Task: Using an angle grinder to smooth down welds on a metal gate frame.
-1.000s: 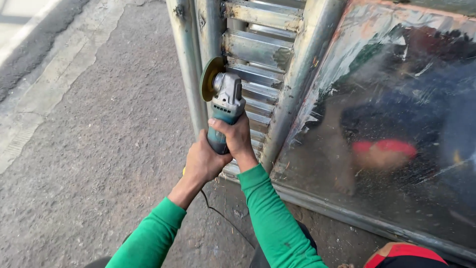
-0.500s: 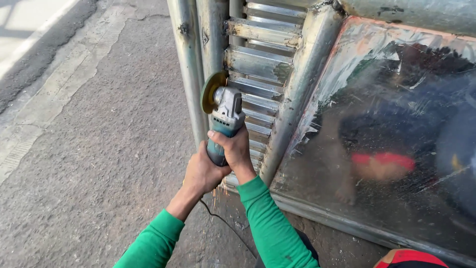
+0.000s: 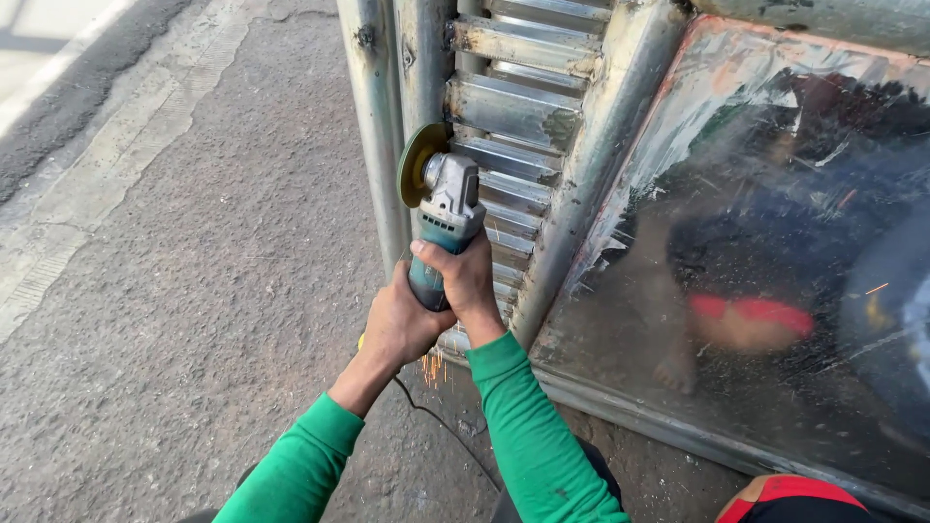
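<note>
Rough grey asphalt ground (image 3: 184,291) carries everything. Metal frame (image 3: 620,145) with louvred slats stands on ground, right of open asphalt. Thin black cable (image 3: 436,416) trails across ground just below frame's lower corner. Paler worn strip (image 3: 68,213) runs diagonally, well left of frame.
</note>
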